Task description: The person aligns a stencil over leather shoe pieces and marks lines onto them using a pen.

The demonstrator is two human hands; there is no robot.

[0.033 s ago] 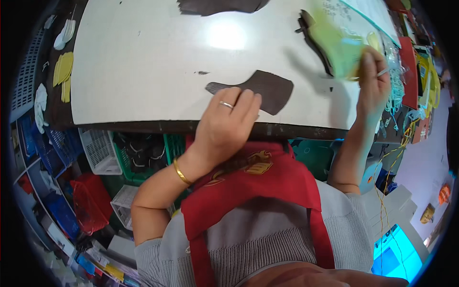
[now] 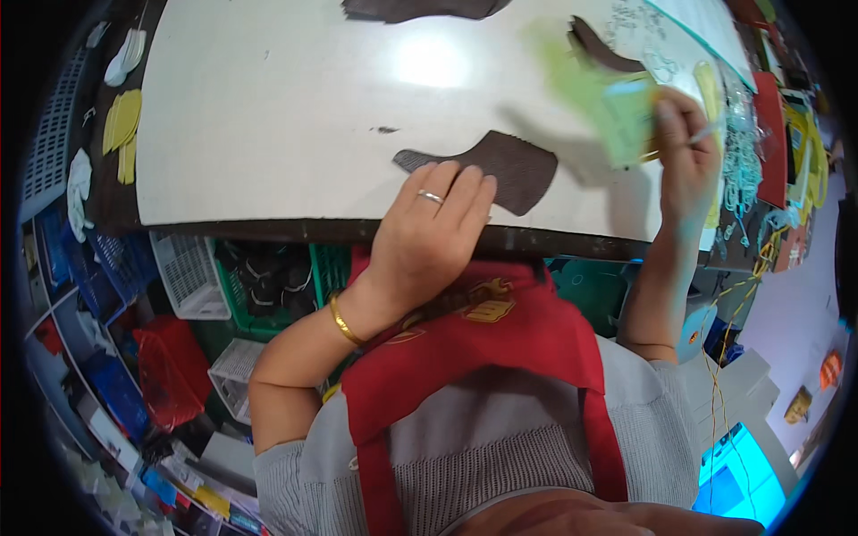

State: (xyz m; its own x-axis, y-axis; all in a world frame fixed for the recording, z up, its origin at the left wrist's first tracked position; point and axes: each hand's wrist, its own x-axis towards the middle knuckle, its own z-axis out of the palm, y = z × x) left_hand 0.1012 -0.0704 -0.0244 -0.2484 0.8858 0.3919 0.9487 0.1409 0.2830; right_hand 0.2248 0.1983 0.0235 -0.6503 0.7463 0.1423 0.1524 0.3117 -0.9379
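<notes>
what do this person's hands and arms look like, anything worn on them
Both hands are ungloved. The left hand wears a silver-coloured ring, with a gold-coloured bangle at its wrist. The right hand shows no bangle. Grey knitted sleeves leave both forearms bare.

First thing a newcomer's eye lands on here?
Likely the blurred green sheet in the right hand, bright above the white table's right side. Next, the dark piece under the left hand's fingers near the front edge, then the red apron at lower centre.

Two hands [image 2: 431, 219] [image 2: 688, 161], one apron [image 2: 518, 353] (one bracelet [image 2: 340, 322])
</notes>
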